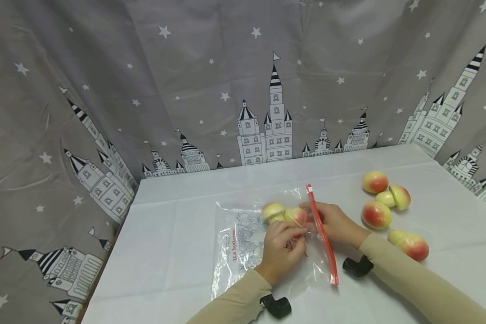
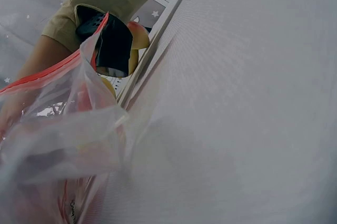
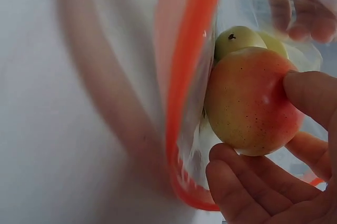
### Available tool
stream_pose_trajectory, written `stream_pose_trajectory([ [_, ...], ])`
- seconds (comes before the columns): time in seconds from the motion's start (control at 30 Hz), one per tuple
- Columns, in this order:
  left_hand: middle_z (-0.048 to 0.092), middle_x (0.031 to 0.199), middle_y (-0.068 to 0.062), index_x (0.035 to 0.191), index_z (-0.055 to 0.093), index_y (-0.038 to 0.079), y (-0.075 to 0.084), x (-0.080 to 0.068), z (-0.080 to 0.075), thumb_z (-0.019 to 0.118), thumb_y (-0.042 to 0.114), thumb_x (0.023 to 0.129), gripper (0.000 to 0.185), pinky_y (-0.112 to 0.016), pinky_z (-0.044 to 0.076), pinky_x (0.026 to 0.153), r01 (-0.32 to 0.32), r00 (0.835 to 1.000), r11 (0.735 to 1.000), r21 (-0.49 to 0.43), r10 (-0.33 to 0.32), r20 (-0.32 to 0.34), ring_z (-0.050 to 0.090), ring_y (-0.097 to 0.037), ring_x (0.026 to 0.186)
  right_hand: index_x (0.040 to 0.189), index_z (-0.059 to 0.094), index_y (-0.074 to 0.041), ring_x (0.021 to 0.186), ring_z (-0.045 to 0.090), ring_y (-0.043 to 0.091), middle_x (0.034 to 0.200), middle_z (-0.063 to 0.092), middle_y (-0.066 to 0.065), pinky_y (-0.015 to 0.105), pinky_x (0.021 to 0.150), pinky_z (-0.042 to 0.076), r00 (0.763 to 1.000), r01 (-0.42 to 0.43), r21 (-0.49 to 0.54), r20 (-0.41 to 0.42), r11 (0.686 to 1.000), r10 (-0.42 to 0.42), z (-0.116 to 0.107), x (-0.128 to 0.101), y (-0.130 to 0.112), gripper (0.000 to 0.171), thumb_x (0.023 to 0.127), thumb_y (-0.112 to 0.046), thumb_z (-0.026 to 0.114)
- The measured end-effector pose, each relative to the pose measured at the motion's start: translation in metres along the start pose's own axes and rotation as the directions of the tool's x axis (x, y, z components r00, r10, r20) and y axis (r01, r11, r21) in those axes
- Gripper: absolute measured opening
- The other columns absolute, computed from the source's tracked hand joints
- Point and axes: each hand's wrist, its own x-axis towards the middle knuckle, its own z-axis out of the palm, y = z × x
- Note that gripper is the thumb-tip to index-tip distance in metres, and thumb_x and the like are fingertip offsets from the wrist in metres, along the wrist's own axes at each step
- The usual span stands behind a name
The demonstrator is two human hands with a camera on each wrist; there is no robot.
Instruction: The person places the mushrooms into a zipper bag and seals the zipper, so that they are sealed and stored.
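Note:
A clear zip bag (image 1: 243, 243) with a red zip strip (image 1: 321, 234) lies on the white table (image 1: 178, 279). My left hand (image 1: 285, 240) pinches the bag's upper edge near the mouth. My right hand (image 1: 328, 220) reaches through the mouth and holds a red-yellow peach (image 1: 296, 216) just inside. In the right wrist view its fingers (image 3: 310, 95) curl round that peach (image 3: 253, 100), beside the strip (image 3: 184, 76). A paler peach (image 1: 273, 211) lies deeper in the bag. In the left wrist view the bag (image 2: 58, 134) fills the left side.
Several more peaches lie loose on the table to the right, the nearest (image 1: 375, 214) close to my right wrist, another (image 1: 409, 244) by my right forearm. A grey star-and-castle curtain (image 1: 243, 90) hangs behind and to the left. The table's left edge (image 1: 113, 243) is near the bag.

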Motion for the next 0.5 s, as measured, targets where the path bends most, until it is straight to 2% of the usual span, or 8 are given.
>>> stream_pose_trajectory([
  [0.13, 0.071, 0.083, 0.002, 0.092, 0.08, 0.013, 0.001, 0.0, 0.0, 0.07, 0.0, 0.07, 0.028, -0.024, 0.048, 0.077, -0.004, 1.0, 1.0, 0.002, 0.004, -0.005, 0.061, -0.013, 0.077, 0.129, 0.065, 0.0, 0.095, 0.074, 0.028, 0.104, 0.077, 0.013, 0.029, 0.081, 0.057, 0.999, 0.043, -0.015, -0.006, 0.999, -0.043, 0.003, 0.004, 0.0, 0.046, 0.086, -0.011, 0.078],
  [0.27, 0.072, 0.085, 0.003, 0.093, 0.08, 0.013, 0.001, 0.001, 0.0, 0.071, -0.001, 0.07, 0.028, -0.024, 0.048, 0.077, 0.0, 1.0, 1.0, 0.011, 0.0, -0.007, 0.062, -0.013, 0.078, 0.131, 0.063, 0.001, 0.097, 0.073, 0.028, 0.112, 0.074, 0.014, 0.031, 0.082, 0.057, 0.999, 0.049, -0.011, 0.011, 0.999, -0.049, 0.005, 0.008, -0.002, 0.047, 0.087, -0.011, 0.076],
  [0.5, 0.073, 0.086, 0.003, 0.092, 0.08, 0.013, 0.002, 0.001, -0.001, 0.07, -0.001, 0.07, 0.028, -0.024, 0.047, 0.076, 0.01, 1.0, 1.0, 0.009, -0.01, 0.001, 0.063, -0.013, 0.079, 0.135, 0.06, 0.002, 0.095, 0.071, 0.026, 0.112, 0.074, 0.016, 0.025, 0.079, 0.056, 0.997, 0.061, 0.041, 0.05, 0.997, -0.063, 0.01, 0.013, -0.002, 0.049, 0.089, -0.01, 0.074],
])
